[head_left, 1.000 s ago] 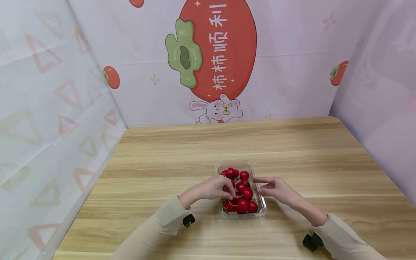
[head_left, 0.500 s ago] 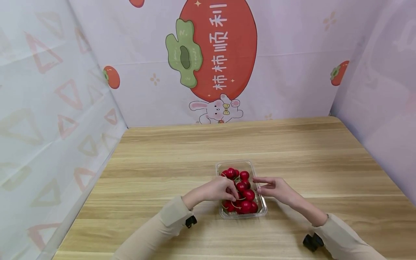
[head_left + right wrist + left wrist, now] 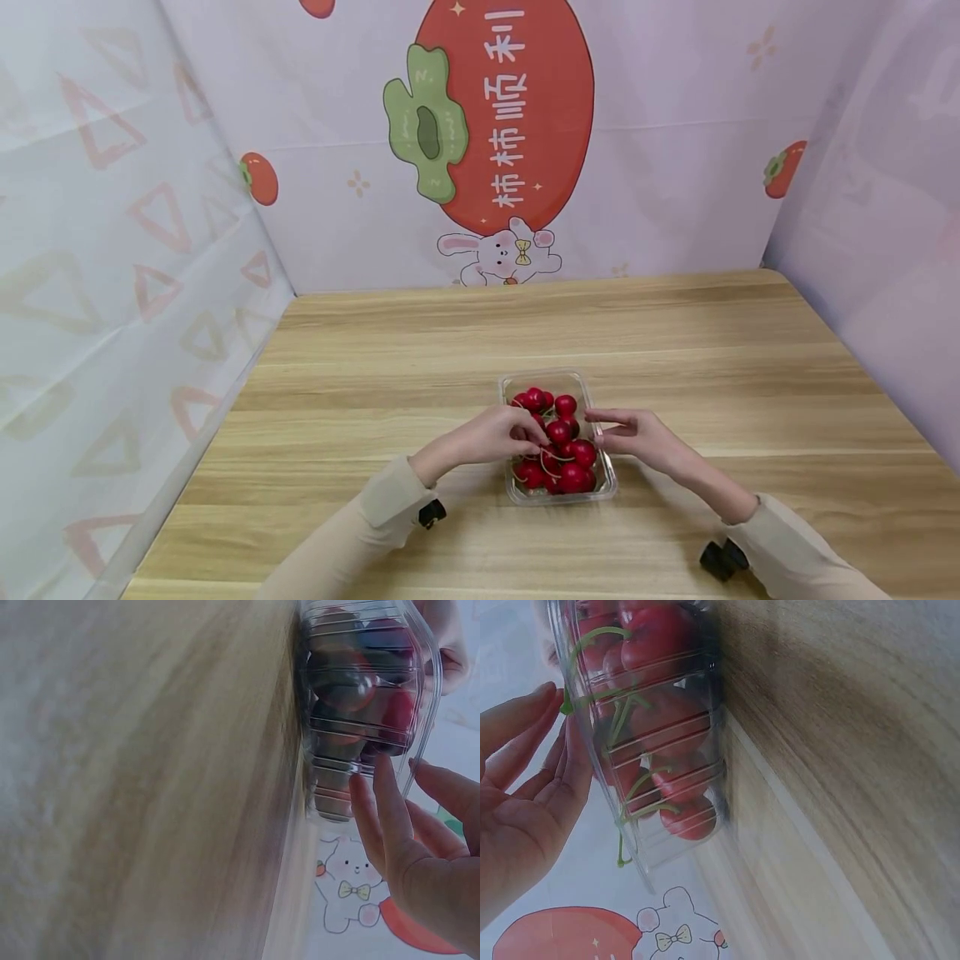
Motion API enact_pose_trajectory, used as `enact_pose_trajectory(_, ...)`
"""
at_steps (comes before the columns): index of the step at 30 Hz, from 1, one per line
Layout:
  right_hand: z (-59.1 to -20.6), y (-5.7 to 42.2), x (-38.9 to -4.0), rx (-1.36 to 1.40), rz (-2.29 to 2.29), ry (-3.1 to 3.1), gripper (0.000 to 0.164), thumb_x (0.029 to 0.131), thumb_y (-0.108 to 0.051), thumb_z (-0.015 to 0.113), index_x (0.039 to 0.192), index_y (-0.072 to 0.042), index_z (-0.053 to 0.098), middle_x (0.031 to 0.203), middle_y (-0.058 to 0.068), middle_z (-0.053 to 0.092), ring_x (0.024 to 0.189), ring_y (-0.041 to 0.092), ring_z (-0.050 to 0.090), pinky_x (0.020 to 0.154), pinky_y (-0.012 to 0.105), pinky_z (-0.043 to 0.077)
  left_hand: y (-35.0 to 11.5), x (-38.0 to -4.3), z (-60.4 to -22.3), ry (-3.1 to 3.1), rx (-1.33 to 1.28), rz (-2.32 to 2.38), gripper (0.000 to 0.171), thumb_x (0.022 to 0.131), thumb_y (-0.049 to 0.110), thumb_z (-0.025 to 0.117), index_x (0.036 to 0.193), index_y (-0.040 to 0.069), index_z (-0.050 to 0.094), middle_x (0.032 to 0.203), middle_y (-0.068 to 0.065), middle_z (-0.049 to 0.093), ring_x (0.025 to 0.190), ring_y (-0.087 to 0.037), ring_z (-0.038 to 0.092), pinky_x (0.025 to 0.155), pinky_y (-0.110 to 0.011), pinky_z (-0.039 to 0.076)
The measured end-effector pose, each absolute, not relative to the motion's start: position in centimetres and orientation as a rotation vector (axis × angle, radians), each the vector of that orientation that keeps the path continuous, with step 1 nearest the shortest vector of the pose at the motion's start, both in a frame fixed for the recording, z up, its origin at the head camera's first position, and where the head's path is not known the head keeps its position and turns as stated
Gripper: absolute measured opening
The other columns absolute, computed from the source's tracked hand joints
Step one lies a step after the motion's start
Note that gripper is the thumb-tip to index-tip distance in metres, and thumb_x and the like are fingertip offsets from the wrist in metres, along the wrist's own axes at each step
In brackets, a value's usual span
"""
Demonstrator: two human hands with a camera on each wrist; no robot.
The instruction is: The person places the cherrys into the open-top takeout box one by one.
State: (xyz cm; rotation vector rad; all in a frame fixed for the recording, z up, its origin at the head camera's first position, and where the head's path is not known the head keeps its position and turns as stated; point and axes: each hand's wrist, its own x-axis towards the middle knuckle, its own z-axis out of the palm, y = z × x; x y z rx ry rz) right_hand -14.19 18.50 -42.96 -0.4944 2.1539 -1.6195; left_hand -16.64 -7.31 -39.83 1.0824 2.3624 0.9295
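A clear plastic punnet (image 3: 564, 499) of red cherries (image 3: 573, 477) stands on the wooden table. My left hand (image 3: 498, 435) reaches over its left rim, palm down. In the left wrist view, the left thumb and index finger meet at the tip of a green cherry stem (image 3: 600, 697) and pinch it; the other fingers lie beside the rim. At the punnet's right side is my right hand (image 3: 641, 439), its fingers fairly straight and spread. The right wrist view has its fingertips (image 3: 382, 766) at the clear wall and the thumb near the rim. My left hand hides some cherries.
The light wood table (image 3: 375, 367) spreads around the punnet. A white cloth with printed persimmons and a rabbit (image 3: 502, 252) hangs behind the table, and pale cloths flank both sides. Black wrist cameras sit under both sleeves.
The left fingers shifted slightly right and then back left over the punnet. Several cherries near them moved to the right, baring stems in the middle. My right hand and the punnet stayed in place.
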Motion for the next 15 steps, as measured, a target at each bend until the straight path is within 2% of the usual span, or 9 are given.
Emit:
enact_pose_trajectory(6, -42.6, 18.9, -14.3, -0.54, -1.646, 2.243, 0.048, 0.087, -0.015, 0.055, 0.124, 0.012, 0.041, 0.122, 0.031, 0.045, 0.091, 0.018, 0.062, 0.076, 0.028, 0.049, -9.0, -16.7, -39.6, 2.448, 1.093, 1.021, 0.016, 0.085, 0.012, 0.059, 0.099, 0.007, 0.065, 0.096, 0.0, 0.062, 0.083, -0.007, 0.055, 0.07, -0.019, 0.046)
enact_pose_trajectory(10, -42.2, 19.5, -14.2, -0.64, -1.525, 2.535, 0.04, 0.087, -0.012, 0.055, 0.121, 0.008, 0.048, 0.117, 0.027, 0.051, 0.089, 0.023, 0.062, 0.073, 0.029, 0.051, -10.8, -16.7, -39.5, 2.676, 1.127, 1.002, 0.023, 0.084, 0.014, 0.06, 0.105, 0.005, 0.061, 0.108, -0.007, 0.056, 0.1, -0.019, 0.053, 0.08, -0.03, 0.047)
enact_pose_trajectory(15, -41.8, 20.5, -14.0, -0.755, -1.211, 2.932, 0.039, 0.085, -0.011, 0.059, 0.119, 0.006, 0.05, 0.117, 0.024, 0.051, 0.093, 0.035, 0.058, 0.072, 0.038, 0.05, -13.2, -16.8, -39.6, 2.969, 1.135, 0.868, 0.036, 0.081, 0.019, 0.064, 0.113, 0.004, 0.056, 0.124, -0.016, 0.044, 0.116, -0.029, 0.04, 0.091, -0.043, 0.04)
